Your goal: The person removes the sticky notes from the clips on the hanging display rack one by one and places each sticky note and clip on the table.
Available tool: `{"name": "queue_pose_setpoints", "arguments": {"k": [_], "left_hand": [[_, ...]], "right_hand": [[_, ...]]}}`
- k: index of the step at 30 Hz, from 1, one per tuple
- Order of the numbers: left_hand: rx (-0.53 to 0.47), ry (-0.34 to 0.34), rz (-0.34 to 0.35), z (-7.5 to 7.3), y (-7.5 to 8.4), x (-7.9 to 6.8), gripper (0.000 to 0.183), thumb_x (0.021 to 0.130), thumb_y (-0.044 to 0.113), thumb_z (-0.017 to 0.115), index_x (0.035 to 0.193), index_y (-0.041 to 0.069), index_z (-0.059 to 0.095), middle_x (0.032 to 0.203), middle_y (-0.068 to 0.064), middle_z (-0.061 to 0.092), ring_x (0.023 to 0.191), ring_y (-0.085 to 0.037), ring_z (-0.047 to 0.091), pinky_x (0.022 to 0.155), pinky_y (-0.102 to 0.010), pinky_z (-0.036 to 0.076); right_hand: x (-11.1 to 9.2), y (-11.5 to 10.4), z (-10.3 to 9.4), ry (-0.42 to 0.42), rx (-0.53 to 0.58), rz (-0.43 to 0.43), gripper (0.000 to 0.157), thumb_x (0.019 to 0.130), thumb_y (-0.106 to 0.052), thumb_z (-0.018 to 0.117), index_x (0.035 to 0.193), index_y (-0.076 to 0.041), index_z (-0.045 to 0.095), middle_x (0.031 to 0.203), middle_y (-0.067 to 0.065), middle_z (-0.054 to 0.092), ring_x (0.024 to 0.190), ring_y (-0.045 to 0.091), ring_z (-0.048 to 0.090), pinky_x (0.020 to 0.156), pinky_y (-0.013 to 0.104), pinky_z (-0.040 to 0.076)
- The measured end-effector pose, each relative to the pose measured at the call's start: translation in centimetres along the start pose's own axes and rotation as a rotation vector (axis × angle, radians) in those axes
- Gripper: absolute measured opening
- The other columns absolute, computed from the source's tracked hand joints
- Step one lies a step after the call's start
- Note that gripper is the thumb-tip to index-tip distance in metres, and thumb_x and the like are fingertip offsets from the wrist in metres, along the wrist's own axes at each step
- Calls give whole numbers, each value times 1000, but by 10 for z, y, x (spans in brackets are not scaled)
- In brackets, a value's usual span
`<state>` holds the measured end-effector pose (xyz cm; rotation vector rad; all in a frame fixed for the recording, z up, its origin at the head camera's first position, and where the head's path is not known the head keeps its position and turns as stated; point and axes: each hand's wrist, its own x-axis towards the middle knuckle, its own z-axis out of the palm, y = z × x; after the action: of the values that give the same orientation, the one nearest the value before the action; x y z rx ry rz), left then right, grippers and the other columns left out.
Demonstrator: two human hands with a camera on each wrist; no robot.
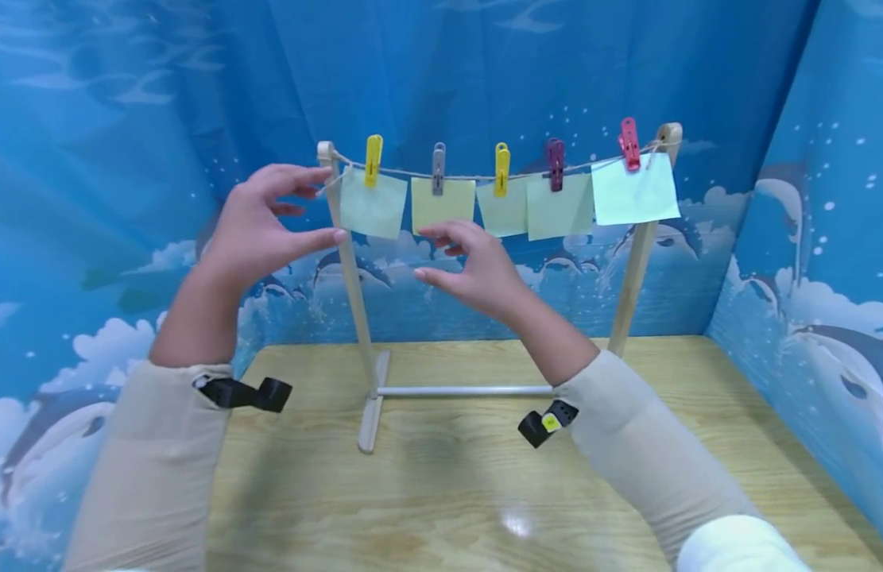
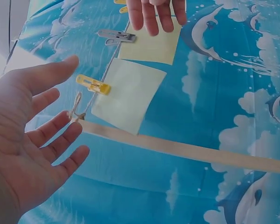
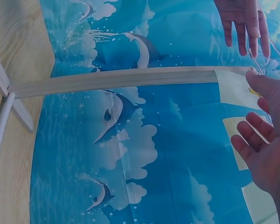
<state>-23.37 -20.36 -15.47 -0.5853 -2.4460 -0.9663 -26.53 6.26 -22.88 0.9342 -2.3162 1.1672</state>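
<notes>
Several paper notes hang by clothespins from a string tied between two wooden posts. My left hand is raised beside the left post, fingers loosely bent and holding nothing. Near it, a yellow clothespin clips a pale green note to the string. My right hand hovers in front of the yellow note under the grey clothespin, its fingers relaxed with nothing between them. Further right hang another yellow clothespin, a purple clothespin and a red clothespin, each with a note.
A white crossbar joins the stand low down, near a wooden foot on the wood-grain tabletop. Blue dolphin-print curtain surrounds the back and sides. The right post stands partly behind my right forearm.
</notes>
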Motion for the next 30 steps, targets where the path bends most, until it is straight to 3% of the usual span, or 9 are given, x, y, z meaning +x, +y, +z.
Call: {"name": "queue_pose_setpoints", "arguments": {"k": [7, 14, 22, 30], "left_hand": [[-41, 23, -37, -2, 12, 16, 61, 83, 27, 79, 139, 19, 56, 139, -1, 52, 120, -23, 52, 98, -34, 50], [-73, -1, -122, -5, 24, 29, 60, 83, 30, 78, 139, 25, 56, 139, -1, 53, 121, -22, 54, 95, -33, 52], [-173, -11, -170, -7, 31, 42, 59, 82, 25, 78, 137, 24, 57, 134, -3, 57, 121, -22, 55, 97, -33, 51], [-83, -54, -245, -7, 38, 56, 61, 82, 29, 78, 139, 25, 56, 137, -3, 57, 124, -20, 54, 100, -35, 48]], "right_hand": [[7, 0, 4, 32, 123, 121, 47, 91, -26, 71, 134, -11, 57, 128, 4, 58, 111, 13, 57, 92, 25, 50], [14, 3, 11, 81, 261, 193, 45, 90, -23, 72, 132, -12, 59, 124, 1, 62, 109, 15, 60, 89, 23, 52], [18, -1, 20, 121, 311, 282, 44, 90, -24, 73, 131, -14, 60, 122, 2, 63, 103, 10, 62, 82, 25, 56], [28, -1, 32, 129, 331, 364, 45, 90, -26, 73, 132, -17, 60, 120, -2, 64, 103, 9, 61, 83, 24, 55]]}}
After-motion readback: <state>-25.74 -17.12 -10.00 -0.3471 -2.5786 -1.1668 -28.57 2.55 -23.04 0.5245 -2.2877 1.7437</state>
